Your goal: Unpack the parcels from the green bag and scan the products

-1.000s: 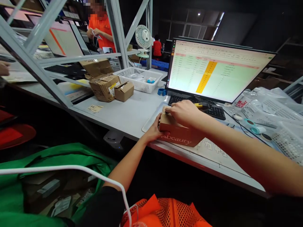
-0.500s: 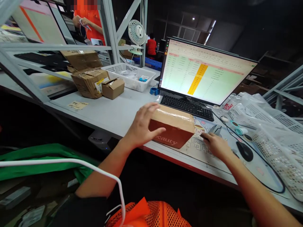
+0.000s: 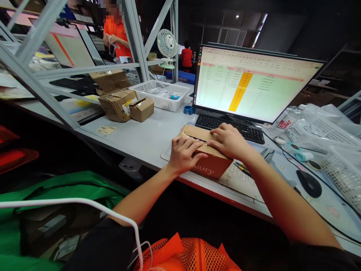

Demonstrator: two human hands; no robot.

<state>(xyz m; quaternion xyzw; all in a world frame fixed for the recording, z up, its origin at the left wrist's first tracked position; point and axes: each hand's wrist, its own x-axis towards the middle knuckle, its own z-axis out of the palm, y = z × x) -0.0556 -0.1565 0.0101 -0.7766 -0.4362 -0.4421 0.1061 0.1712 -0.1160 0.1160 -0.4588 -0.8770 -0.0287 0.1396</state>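
A brown cardboard box [image 3: 210, 169] with "auty" lettering showing on its near side sits at the desk's front edge. A narrow dark gap runs along the seam of its taped top. My left hand [image 3: 184, 155] has its fingers curled over the top's left part, gripping it, thumb on the near side. Across the seam, my right hand [image 3: 231, 142] grips at the top flap's edge with its fingertips. What lies under the fingers is hidden. To the right of the box, a yellow-and-black utility knife [image 3: 242, 168] rests on a cardboard sheet [image 3: 239, 184].
Behind the box stand a keyboard [image 3: 248, 132] and monitor [image 3: 254, 86]. A mouse [image 3: 308, 183], cable and white baskets [image 3: 341, 162] are at right. Further left are small cartons [image 3: 142, 109], a white basket [image 3: 158, 104] and a metal frame [image 3: 56, 101]. A person in orange stands beyond.
My right hand has left the knife on the desk and moved left onto the box top. My left hand has closed onto the top, where a dark gap now shows along the seam.
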